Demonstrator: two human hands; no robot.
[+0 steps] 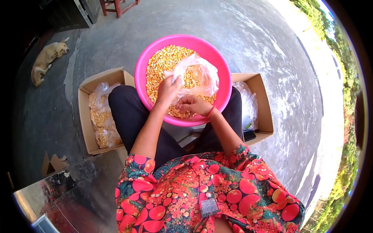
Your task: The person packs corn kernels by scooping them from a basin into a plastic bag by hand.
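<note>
A round pink basin [221, 62] rests on my lap, holding loose yellow corn kernels [167, 58]. Inside it lies a clear plastic bag [210, 73], its mouth spread open, with kernels showing in it. The left rim of the bag is pinched in my left hand [168, 90]. Just below the bag, over the kernels at the basin's near side, is my right hand [193, 105], its fingers curled; what they hold, if anything, is hidden. A red bracelet circles my right wrist.
A cardboard box [88, 120] with bags of corn stands left of my legs. Another box [265, 105] with clear plastic bags and a dark object stands at the right. A dog [46, 58] lies on the floor at the far left. A red stool [117, 7] stands at the top.
</note>
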